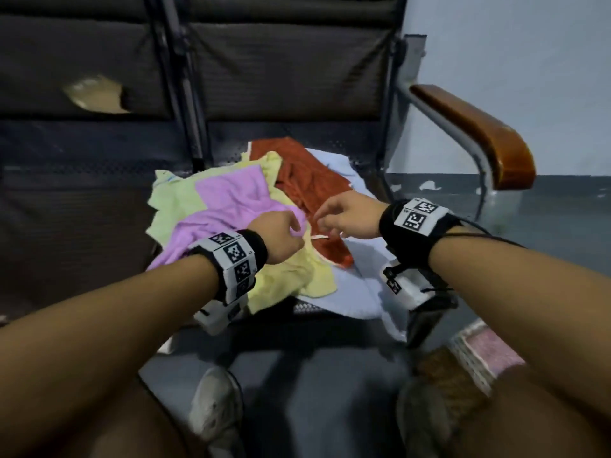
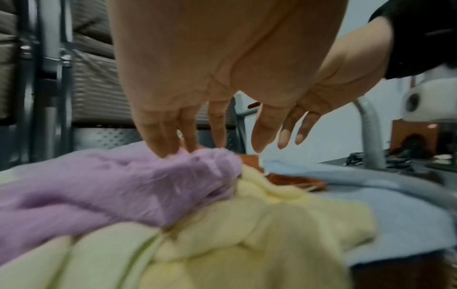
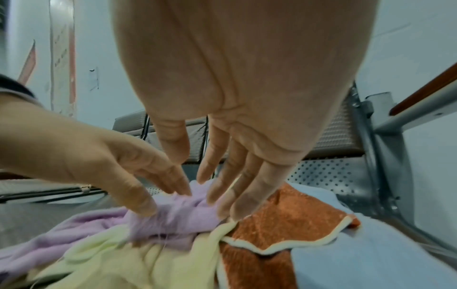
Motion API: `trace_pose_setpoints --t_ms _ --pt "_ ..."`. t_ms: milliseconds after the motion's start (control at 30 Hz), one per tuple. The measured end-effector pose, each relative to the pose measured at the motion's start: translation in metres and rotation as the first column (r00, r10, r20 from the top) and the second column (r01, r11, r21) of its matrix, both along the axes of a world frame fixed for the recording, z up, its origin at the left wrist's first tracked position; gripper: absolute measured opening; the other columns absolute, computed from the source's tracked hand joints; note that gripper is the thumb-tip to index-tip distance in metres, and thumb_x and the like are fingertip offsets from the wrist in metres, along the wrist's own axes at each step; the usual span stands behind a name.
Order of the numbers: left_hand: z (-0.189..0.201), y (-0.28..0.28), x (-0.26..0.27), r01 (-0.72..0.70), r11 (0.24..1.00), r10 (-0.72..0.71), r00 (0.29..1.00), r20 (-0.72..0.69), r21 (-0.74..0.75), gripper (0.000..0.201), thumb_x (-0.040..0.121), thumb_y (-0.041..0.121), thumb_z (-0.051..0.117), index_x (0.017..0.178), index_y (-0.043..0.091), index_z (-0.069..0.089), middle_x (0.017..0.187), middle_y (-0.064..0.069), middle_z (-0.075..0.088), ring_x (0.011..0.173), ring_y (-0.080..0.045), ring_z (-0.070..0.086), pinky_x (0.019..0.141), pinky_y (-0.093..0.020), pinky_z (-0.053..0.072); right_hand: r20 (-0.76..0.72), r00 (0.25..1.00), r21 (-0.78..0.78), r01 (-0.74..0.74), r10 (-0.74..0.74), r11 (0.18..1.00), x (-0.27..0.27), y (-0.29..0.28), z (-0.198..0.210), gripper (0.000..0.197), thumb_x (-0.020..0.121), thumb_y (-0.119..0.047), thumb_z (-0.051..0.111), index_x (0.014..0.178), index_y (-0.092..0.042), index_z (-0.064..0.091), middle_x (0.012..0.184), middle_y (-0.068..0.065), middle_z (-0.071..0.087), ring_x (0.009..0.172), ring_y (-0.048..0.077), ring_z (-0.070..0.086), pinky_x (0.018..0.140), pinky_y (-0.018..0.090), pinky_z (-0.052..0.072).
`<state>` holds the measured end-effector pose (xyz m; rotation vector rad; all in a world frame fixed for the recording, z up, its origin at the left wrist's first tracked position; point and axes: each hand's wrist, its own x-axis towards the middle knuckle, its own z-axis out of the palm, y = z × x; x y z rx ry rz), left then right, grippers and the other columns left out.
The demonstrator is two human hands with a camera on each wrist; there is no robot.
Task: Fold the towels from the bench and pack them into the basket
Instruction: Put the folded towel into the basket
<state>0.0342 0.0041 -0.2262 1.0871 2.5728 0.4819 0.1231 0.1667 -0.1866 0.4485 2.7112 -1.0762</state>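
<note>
Left hand [image 1: 281,238] pinches fluffy lilac towel [image 1: 228,200], bunched; right hand [image 1: 347,217] touches it.

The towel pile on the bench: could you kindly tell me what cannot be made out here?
Blue towel: mostly buried under the other towels, every view.
Left hand: knuckles hide its fingertips, head view.
Purple towel: motion-blurred, left wrist view.
Likely basket: right forearm covers most, head view.

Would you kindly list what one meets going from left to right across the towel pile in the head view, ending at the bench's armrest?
Pale green towel → purple towel → orange towel → pale blue towel → wooden armrest. The yellow towel is left out, since it spreads beneath several others.
</note>
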Motion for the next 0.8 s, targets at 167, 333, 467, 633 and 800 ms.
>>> trace_pose_setpoints --t_ms 167,333,467,633,800 --pt "-0.024 -0.027 -0.037 -0.174 0.964 0.158 0.983 -0.092 -0.201 0.074 0.08 0.046 0.065 0.145 0.027 0.035 0.142 -0.015 0.047 0.125 -0.039 0.049 0.103 -0.051 0.043 0.019 0.994 0.109 -0.108 0.107 0.988 -0.023 -0.02 -0.044 0.026 0.094 -0.028 0.063 0.118 -0.019 0.069 0.113 0.001 0.069 0.097 0.017 0.065 0.091 0.032 0.049" --pt "-0.032 -0.024 -0.056 -0.073 0.954 0.038 0.992 -0.122 -0.291 0.062 0.087 0.024 0.06 0.145 0.026 0.039 0.125 -0.012 0.064 0.11 -0.034 0.062 0.092 -0.042 0.051 -0.017 0.991 0.206 -0.129 0.135 0.97 -0.045 -0.014 -0.061 0.049 0.088 -0.026 0.068 0.134 -0.017 0.055 0.112 0.004 0.066 0.102 0.022 0.062 0.082 0.027 0.044" --pt "-0.023 -0.014 -0.064 -0.117 0.993 0.118 0.99 -0.079 0.006 0.029 0.098 0.028 0.051 0.123 0.019 0.063 0.113 -0.013 0.07 0.1 -0.033 0.064 0.081 -0.034 0.048 -0.117 0.975 0.304 -0.146 0.189 0.941 -0.066 -0.002 -0.062 0.078 0.074 -0.04 0.079 0.142 -0.031 0.042 0.116 0.009 0.047 0.1 0.026 0.056 0.084 0.033 0.047" --pt "-0.015 -0.013 -0.056 -0.19 0.901 0.154 0.98 0.123 0.389 0.038 0.094 0.054 0.054 0.1 0.018 0.065 0.086 0.0 0.068 0.084 -0.022 0.064 0.067 -0.029 0.042 -0.287 0.942 0.235 -0.105 0.172 0.966 -0.082 0.003 -0.056 0.006 0.088 -0.024 0.064 0.087 -0.022 0.059 0.098 0.004 0.064 0.098 0.03 0.061 0.084 0.038 0.049" --pt "-0.013 -0.027 -0.063 -0.193 0.936 0.218 0.974 -0.055 0.293 0.054 0.072 0.04 0.078 0.103 0.022 0.039 0.075 0.003 0.058 0.073 -0.027 0.059 0.057 -0.032 0.04 -0.468 0.875 -0.057 0.111 -0.124 0.992 -0.074 0.013 -0.039 0.015 0.093 -0.013 0.047 0.1 -0.024 0.055 0.096 0.004 0.067 0.092 0.026 0.064 0.083 0.042 0.054"
